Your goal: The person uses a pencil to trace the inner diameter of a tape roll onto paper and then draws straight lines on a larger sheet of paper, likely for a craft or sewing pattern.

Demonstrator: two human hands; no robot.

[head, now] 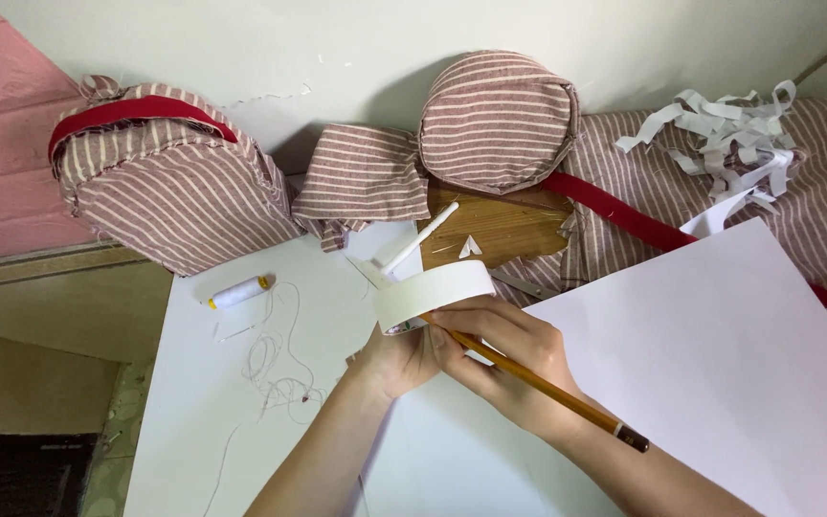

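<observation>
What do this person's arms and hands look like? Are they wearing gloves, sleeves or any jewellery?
Both arms are bare as far as the picture shows: no sleeves reach the forearms. The left hand and right hand wear no gloves. No ring, bracelet or watch shows on the visible fingers or wrists. The nails that show look short and unpainted. Parts of the left hand are hidden, so those cannot be checked.

Both hands close together: left hand curled, right hand in pinching grip.
</observation>
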